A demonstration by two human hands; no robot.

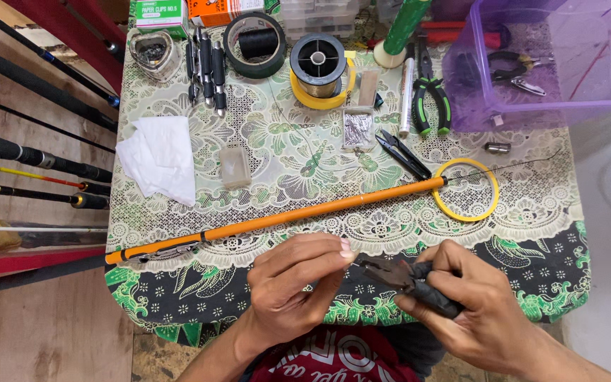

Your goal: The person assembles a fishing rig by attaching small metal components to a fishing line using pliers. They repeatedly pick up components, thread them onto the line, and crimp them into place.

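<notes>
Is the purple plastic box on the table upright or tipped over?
Upright. The purple box stands on its base with the open top facing the camera, and pliers lie on its floor inside.

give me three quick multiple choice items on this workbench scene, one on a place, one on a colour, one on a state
1. Where does the yellow ring lie?
A. around the thin end of the orange rod
B. inside the purple tub
C. on the white tissue

2. What colour are the handles of the pliers lying beside the tub?
A. red
B. green and black
C. blue

3. What is the right hand doing?
A. resting flat on the table
B. gripping dark pliers
C. lifting the rod

Answers: 1 A, the ring encircles the rod's tip end. 2 B, the grips show green and black. 3 B, the fingers wrap the handles, with the left hand pinching at the nose.
</notes>
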